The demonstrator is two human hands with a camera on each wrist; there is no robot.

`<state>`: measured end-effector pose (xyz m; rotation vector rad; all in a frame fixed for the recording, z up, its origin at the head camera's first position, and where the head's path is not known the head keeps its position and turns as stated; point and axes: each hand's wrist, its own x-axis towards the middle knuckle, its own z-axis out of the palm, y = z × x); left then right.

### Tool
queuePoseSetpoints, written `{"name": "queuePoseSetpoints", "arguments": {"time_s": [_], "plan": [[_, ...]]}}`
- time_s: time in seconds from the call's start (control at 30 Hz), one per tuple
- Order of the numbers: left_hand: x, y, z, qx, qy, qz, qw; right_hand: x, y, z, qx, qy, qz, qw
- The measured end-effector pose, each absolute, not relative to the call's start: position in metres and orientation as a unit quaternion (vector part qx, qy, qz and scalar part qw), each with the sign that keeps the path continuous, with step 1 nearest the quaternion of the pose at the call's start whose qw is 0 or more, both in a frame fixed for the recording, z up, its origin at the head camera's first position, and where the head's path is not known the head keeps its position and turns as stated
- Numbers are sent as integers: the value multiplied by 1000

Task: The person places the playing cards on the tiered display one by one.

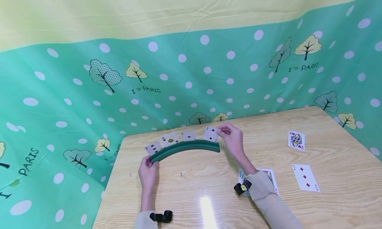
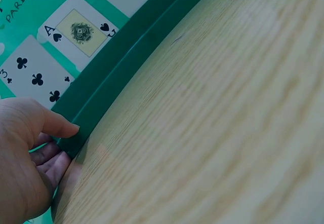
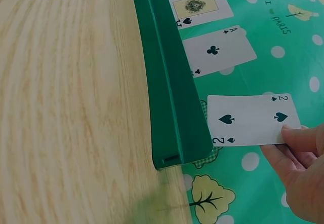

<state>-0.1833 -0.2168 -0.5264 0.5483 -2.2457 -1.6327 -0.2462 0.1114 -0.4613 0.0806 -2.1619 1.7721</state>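
A curved green card holder stands on the wooden table. Its left end is gripped by my left hand, thumb on the front face in the left wrist view. Three cards stand in it: the three of clubs, the ace of spades and the ace of clubs. At the holder's right end, my right hand pinches the two of spades by its outer corner between thumb and fingers. The card's lower edge is right at the holder's back edge.
On the table to the right lie a queen card and the three of diamonds, face up. More face cards lie partly hidden under my right forearm. A polka-dot curtain hangs behind the table.
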Motion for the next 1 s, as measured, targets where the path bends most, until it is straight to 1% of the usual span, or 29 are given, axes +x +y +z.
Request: {"name": "queuePoseSetpoints", "arguments": {"time_s": [0.27,1.0], "plan": [[-184,-216,-526,191,-784,-568,160,-247,110,-465,38,-766,618,171],[-183,-216,-525,194,-783,-571,153,-243,100,-466,77,-768,615,159]]}}
